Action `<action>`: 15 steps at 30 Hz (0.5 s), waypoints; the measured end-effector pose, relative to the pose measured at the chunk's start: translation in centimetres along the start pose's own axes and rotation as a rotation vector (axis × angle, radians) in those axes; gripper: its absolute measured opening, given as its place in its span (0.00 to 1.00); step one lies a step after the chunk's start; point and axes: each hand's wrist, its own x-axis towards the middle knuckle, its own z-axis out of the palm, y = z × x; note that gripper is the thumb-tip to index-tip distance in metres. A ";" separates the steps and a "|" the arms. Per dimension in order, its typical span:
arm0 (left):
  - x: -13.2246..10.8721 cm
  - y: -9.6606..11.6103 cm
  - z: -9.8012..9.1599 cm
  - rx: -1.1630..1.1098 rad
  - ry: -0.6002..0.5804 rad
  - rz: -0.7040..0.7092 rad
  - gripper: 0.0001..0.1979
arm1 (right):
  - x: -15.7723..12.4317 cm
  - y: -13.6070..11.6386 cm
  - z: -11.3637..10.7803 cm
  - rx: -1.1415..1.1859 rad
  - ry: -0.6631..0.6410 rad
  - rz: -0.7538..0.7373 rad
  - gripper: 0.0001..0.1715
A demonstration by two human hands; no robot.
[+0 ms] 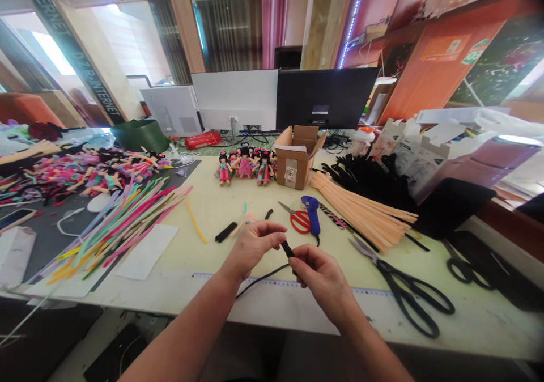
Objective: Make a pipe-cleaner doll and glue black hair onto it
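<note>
Between my two hands is a short black fuzzy piece (287, 249), which looks like bundled pipe cleaner. My left hand (255, 245) pinches its upper end with thumb and fingers. Lower down, my right hand (317, 266) grips the other end, its fingers curled round it. Just beyond my left hand lie another black fuzzy bundle (226, 232) and a small black piece (269, 214). Red-handled scissors (301, 221) and a blue glue gun (312, 215) rest past my hands. A dark cord (263, 277) runs beneath them, near a ruler (369, 292) along the table's front.
Large black scissors (403, 283) lie at right, near peach pipe cleaners (361, 209) and a black pile (374, 181). Coloured pipe cleaners (131, 223) and a white paper (148, 251) are at left. Small dolls (244, 164) stand beside a cardboard box (293, 166), before monitors (327, 98).
</note>
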 end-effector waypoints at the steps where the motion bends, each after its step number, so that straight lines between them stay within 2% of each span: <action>1: 0.0 0.0 0.0 -0.013 0.005 -0.010 0.13 | 0.0 0.0 0.0 -0.006 0.002 -0.001 0.09; 11: 0.4 0.4 -0.3 0.009 0.043 0.016 0.10 | 0.1 0.0 0.4 -0.069 -0.008 -0.013 0.09; 13: 0.3 0.6 -1.1 0.006 0.069 0.002 0.11 | 0.2 -0.1 0.5 -0.070 -0.007 -0.009 0.08; 15: -0.2 0.9 -2.9 -0.005 0.121 0.009 0.12 | 0.3 -0.1 0.4 -0.062 0.000 -0.007 0.09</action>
